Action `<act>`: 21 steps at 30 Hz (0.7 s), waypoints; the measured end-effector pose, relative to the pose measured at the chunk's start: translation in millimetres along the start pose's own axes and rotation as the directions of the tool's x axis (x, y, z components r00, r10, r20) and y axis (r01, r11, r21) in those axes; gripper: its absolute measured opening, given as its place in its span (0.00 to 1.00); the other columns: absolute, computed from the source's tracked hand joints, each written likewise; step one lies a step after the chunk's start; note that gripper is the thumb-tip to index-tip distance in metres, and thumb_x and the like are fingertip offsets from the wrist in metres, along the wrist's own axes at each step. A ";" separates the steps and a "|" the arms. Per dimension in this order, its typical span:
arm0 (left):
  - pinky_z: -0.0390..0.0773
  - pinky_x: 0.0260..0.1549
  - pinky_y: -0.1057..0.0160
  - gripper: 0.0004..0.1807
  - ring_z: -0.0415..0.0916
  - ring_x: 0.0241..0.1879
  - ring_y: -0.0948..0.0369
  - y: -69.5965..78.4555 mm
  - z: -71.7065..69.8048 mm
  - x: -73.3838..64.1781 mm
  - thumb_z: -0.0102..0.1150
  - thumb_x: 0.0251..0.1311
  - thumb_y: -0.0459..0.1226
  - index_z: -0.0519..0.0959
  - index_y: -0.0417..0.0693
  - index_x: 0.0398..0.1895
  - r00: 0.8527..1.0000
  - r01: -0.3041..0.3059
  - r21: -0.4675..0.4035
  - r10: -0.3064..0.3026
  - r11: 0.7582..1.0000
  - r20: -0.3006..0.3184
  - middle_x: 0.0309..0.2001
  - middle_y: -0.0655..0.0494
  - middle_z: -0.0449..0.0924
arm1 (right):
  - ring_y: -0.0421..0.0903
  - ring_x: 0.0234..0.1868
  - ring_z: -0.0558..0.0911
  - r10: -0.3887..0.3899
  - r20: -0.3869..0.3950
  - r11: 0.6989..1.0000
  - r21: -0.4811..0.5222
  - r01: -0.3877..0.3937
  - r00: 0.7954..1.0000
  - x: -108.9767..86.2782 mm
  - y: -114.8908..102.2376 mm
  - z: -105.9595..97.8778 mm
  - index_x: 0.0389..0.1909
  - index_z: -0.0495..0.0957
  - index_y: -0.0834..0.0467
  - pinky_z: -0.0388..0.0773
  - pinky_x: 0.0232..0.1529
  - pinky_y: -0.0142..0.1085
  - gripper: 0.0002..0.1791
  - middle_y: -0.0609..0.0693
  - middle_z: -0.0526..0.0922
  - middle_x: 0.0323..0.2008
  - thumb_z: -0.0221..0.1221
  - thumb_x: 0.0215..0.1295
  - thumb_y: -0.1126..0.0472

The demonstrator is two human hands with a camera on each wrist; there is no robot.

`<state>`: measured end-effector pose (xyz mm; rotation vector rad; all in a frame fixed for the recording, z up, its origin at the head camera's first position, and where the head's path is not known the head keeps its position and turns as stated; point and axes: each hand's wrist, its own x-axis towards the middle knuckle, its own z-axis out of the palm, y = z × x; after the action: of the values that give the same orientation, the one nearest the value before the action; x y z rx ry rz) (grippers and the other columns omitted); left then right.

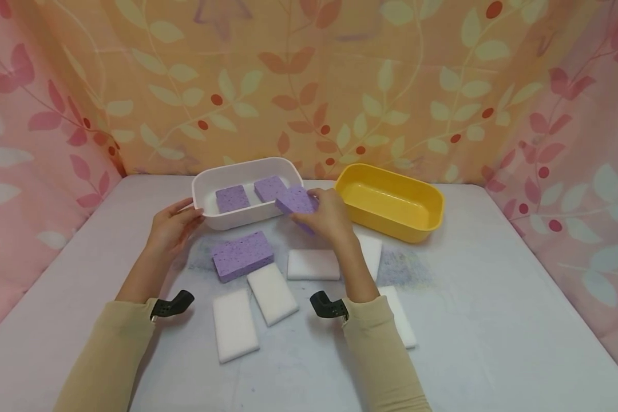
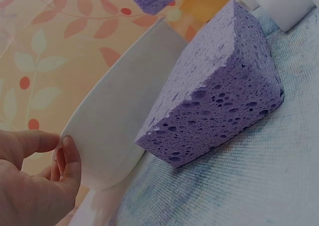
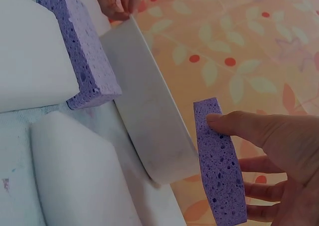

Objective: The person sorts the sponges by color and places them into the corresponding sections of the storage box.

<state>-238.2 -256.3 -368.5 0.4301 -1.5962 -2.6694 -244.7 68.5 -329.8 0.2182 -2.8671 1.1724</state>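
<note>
A purple sponge (image 1: 294,200) is gripped by my right hand (image 1: 331,216), thumb on one side and fingers on the other, at the right end of a white bin (image 1: 247,218). Two more purple sponges (image 1: 232,198) lie inside that bin. With thumb and fingertips, my left hand (image 1: 171,229) pinches the bin's left rim, which the left wrist view shows closely. Another purple sponge (image 1: 242,256) rests on the table just in front of the bin. The right wrist view shows the held sponge (image 3: 219,161) edge-on, beside the bin's end.
A yellow bin (image 1: 391,207) stands at the back right, beyond my right hand. Several white sponges (image 1: 235,326) are spread over the table (image 1: 494,297), some partly behind my right forearm. Floral cloth (image 1: 309,74) hangs along the back and both sides.
</note>
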 end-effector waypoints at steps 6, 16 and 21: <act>0.88 0.35 0.71 0.32 0.86 0.31 0.66 -2.0 0.3 1.2 0.58 0.69 0.20 0.63 0.35 0.75 1.000 -0.007 0.033 0.007 0.999 -0.003 0.31 0.59 0.86 | 0.58 0.66 0.77 -0.039 -0.022 0.999 -0.038 0.038 0.999 7.7 -7.9 0.0 0.70 0.76 0.65 0.73 0.72 0.49 0.40 0.62 0.79 0.66 0.76 0.62 0.50; 0.88 0.35 0.71 0.40 0.85 0.29 0.66 1.0 3.5 0.0 0.59 0.69 0.20 0.56 0.36 0.82 1.000 0.024 0.032 -0.024 0.999 -0.021 0.30 0.59 0.85 | 0.56 0.60 0.80 -0.003 0.000 0.999 -0.053 0.003 1.000 24.2 -22.6 0.8 0.69 0.76 0.64 0.79 0.67 0.47 0.40 0.60 0.82 0.63 0.75 0.62 0.46; 0.88 0.35 0.71 0.41 0.85 0.29 0.65 2.4 3.4 0.1 0.58 0.69 0.20 0.54 0.35 0.83 0.999 0.023 0.026 -0.023 0.999 -0.025 0.30 0.59 0.85 | 0.56 0.62 0.80 -0.010 0.008 0.998 -0.065 0.011 1.000 35.8 -30.8 2.7 0.70 0.75 0.65 0.77 0.69 0.47 0.41 0.61 0.81 0.64 0.75 0.63 0.46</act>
<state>-239.4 -254.5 -364.9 0.4826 -1.6311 -2.6519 -275.7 40.7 -307.2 0.2359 -2.9019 1.0767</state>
